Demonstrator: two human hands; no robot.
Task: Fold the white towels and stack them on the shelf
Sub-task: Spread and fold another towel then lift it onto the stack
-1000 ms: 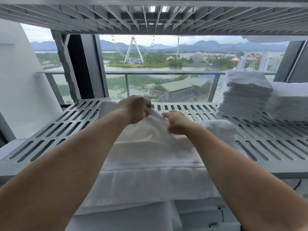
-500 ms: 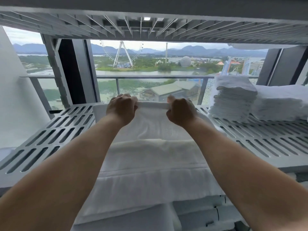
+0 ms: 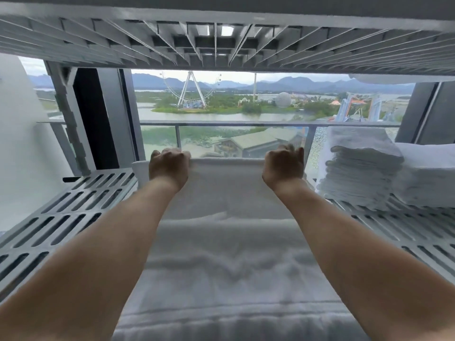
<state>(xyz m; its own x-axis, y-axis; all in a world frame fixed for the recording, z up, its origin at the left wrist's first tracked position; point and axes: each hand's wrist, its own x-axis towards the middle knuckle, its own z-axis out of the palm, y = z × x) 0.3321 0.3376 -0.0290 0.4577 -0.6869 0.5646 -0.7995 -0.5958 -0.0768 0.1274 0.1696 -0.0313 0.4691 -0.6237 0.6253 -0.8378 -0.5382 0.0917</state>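
Observation:
A large white towel (image 3: 226,242) lies spread along the middle of the grey slatted shelf (image 3: 64,217), running from the front edge to the back. My left hand (image 3: 170,168) grips the towel's far edge on the left side, and my right hand (image 3: 283,166) grips the same edge further right. Both arms are stretched forward over the towel. The far edge is pulled straight between the two hands, near the back of the shelf.
A stack of several folded white towels (image 3: 359,168) stands at the shelf's right, with a bigger folded white pile (image 3: 428,175) beside it. Another slatted shelf (image 3: 221,40) hangs close overhead. Behind the shelf are a railing (image 3: 221,124) and a window.
Both hands have moved from the towel's middle, close together, to its far edge and spread apart, drawing the towel out flat toward the back of the shelf.

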